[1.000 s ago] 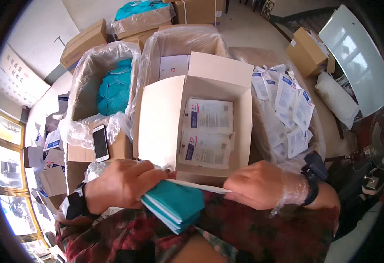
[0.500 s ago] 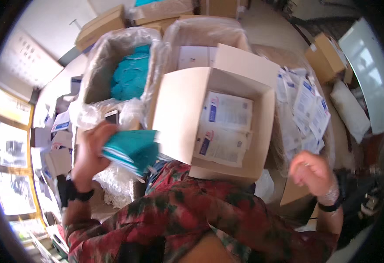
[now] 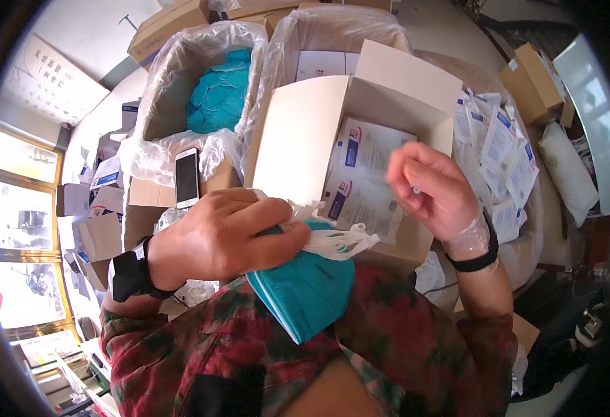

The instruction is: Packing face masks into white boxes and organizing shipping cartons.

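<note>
Bright room, head view: gold-framed windows (image 3: pixel 16 222) at left, white wall poster (image 3: pixel 61 76) above; pale rectangular cardboard carton (image 3: pixel 301 132) at centre, flaps raised, with flat white packets printed in blue and red (image 3: pixel 360 198) inside. To its left, clear-plastic-lined brown box (image 3: pixel 153 125) with loose teal fabric masks (image 3: pixel 218 94); nearer, white-edged, black-screened phone (image 3: pixel 187 178). To the right, loose heap of white-and-blue packets (image 3: pixel 503 142).

Item in hand: folded teal fabric mask bundle (image 3: pixel 305 288), apparently several layers, with bunched white elastic loops (image 3: pixel 343 242). Location: at the carton's near edge, before the red-and-green patterned shirt (image 3: pixel 201 340); tilted, lower corner downward.

Risks, as judged: slipping or fanning of layers, from a grip at the upper edge only; snagging on the carton rim or tangling, from loops hanging free.

Fingers, left hand (image 3: pixel 225 236): closed over the bundle's upper edge, near the loop ends. Fingers, right hand (image 3: pixel 434 191): curled well inward above the carton opening, apart from the bundle; impossible to tell whether pinching anything small.
</note>
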`<state>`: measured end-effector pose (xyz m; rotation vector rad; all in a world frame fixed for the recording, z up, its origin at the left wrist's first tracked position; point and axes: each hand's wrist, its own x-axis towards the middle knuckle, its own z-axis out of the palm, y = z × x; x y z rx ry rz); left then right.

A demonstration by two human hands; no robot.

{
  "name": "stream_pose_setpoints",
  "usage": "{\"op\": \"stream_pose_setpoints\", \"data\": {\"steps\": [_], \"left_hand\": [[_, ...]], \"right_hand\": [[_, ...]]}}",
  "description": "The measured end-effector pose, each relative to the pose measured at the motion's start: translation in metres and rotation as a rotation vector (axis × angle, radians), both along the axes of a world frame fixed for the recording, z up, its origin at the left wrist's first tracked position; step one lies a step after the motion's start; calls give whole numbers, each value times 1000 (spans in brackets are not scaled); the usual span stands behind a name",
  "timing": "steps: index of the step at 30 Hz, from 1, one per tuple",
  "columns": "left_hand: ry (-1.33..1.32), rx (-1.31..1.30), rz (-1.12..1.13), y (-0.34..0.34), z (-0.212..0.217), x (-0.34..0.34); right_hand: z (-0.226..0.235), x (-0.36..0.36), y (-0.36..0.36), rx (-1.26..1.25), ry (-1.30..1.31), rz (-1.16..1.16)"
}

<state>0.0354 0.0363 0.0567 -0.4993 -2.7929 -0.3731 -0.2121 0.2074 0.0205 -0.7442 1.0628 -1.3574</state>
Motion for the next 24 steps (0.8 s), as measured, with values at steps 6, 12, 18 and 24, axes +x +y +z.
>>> {"op": "stream_pose_setpoints", "data": {"steps": [6,12,18,24], "left_hand": [[28,-28,-66,6,-1,-13],[5,-32,-130,11,2,-22],[4,-71,-147,11,3,-25],[0,-69,-140,11,7,-26]], "right_hand": [[-3,11,-19,-216,525,284],[-9,27,-26,-254,667,447],[-1,16,-28,-387,831,425],[-6,13,-21,-76,294,513]]}}
